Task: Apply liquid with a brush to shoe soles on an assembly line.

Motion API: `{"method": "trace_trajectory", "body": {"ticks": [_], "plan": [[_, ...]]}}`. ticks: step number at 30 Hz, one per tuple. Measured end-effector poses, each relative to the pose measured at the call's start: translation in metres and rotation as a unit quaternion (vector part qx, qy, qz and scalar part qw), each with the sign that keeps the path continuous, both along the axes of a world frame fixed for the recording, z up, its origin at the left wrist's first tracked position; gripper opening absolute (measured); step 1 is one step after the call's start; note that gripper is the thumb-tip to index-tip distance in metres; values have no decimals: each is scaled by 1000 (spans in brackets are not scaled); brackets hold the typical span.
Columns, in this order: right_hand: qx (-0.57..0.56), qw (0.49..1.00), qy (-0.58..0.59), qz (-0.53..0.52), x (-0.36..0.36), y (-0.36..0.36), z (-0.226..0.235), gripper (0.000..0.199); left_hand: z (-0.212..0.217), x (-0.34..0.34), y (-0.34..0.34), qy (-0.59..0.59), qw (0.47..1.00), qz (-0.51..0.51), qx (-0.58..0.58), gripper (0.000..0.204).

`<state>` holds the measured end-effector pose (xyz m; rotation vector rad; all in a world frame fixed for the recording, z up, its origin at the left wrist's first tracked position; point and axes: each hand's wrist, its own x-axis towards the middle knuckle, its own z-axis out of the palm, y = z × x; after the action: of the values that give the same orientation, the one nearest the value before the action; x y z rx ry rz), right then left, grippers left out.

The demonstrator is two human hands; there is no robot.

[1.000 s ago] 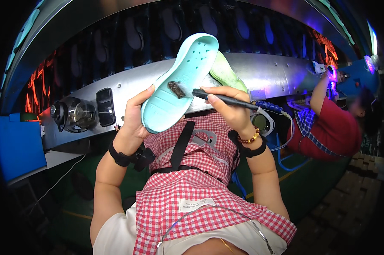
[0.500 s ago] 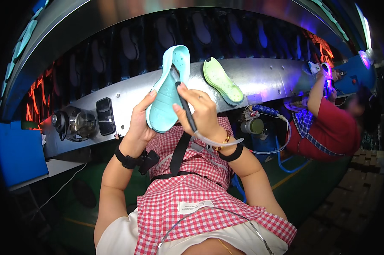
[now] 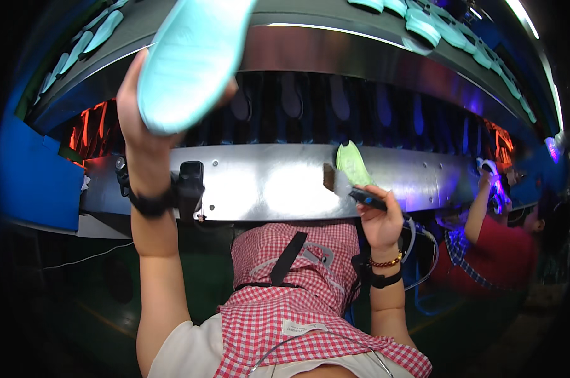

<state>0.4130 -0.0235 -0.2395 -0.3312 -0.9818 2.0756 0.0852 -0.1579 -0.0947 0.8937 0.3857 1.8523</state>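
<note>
**Desk:** At twelve o'clock of our view, what do we have in the raised hand?

**Photographer:** Our left hand [image 3: 147,120] is lifted high at about eleven o'clock, fingers curled round the lower end of a pale turquoise shoe sole [image 3: 190,60], which it grips firmly. That sole tilts up toward one o'clock and runs out past the top edge.

**Desk:** And the other hand?

**Photographer:** Our right hand [image 3: 380,217], at about three o'clock from centre, is closed round the dark handle of a glue brush [image 3: 354,192]. Its brown bristles point toward nine o'clock, in front of the shiny steel panel [image 3: 266,183] of the conveyor machine. A lime-green shoe sole [image 3: 353,165] sits just above the brush, at twelve o'clock of that hand; we cannot tell whether brush and sole touch.

**Desk:** What surrounds us?

**Photographer:** Dark soles [image 3: 338,97] stand in a row behind the panel, with more turquoise soles [image 3: 423,25] on the upper belt toward one o'clock. Orange heater glow [image 3: 86,129] shows at nine o'clock. Our red checked apron [image 3: 285,302] fills six o'clock. A co-worker in a red top [image 3: 505,258] works at four o'clock, one hand [image 3: 486,170] raised to the line.
</note>
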Motion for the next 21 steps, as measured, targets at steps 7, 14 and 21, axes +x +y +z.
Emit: {"method": "trace_trajectory", "body": {"ticks": [7, 14, 21], "plan": [[-50, 999, 2, 7, -11, 2, -9, 28, 44, -102, 57, -258, 941, 219, 22, 79], [-94, 995, -41, -5, 0, 14, -27, 23, 111, -9, 133, 485, 810, 238, -230, 80], [-115, 993, -16, -16, 3, 17, -47, 18, 117, 37, 250, 856, 402, 221, -237, 89]]}}
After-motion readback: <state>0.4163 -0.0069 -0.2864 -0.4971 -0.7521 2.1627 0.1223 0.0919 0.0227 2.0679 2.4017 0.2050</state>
